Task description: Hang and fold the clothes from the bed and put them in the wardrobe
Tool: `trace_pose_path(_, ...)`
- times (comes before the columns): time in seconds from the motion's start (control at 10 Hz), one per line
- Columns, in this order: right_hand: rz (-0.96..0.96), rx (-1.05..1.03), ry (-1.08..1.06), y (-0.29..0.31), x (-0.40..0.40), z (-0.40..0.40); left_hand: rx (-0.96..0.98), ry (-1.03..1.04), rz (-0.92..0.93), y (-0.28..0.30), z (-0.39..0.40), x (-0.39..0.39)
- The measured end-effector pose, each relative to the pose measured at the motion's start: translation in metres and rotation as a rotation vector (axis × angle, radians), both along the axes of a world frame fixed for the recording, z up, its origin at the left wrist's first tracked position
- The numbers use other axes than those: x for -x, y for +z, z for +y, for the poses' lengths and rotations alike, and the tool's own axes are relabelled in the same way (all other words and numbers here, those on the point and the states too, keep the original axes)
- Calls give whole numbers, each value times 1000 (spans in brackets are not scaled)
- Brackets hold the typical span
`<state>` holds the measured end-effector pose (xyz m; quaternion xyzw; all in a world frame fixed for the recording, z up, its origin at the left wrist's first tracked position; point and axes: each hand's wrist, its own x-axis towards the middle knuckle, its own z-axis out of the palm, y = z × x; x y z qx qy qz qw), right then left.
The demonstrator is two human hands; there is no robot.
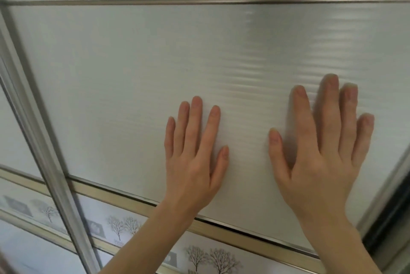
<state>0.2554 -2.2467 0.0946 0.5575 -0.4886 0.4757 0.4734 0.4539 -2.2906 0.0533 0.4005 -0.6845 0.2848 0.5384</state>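
Frosted wardrobe door (pixel 137 78) fills the view, left hand (pixel 195 156) at six o'clock and right hand (pixel 321 151) at four, fingers straight and flat, likely to slide it.

glossy ribbed wardrobe door (pixel 155 74), brushed metal frame (pixel 55 174)

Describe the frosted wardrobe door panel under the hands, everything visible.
The door panel looks like pale grey-white frosted glass or plastic with fine horizontal ribbing and soft reflections. Metal trim frames it: a thin rail above, a vertical bar at left, a gold-toned strip below. The left hand and right hand press flat on it, fingers straight.
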Motion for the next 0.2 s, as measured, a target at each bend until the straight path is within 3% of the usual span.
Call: trace_pose_path(0.2, -16, -45, 193, -21, -45, -5, -77, -20, -88, 12, 23, -24)
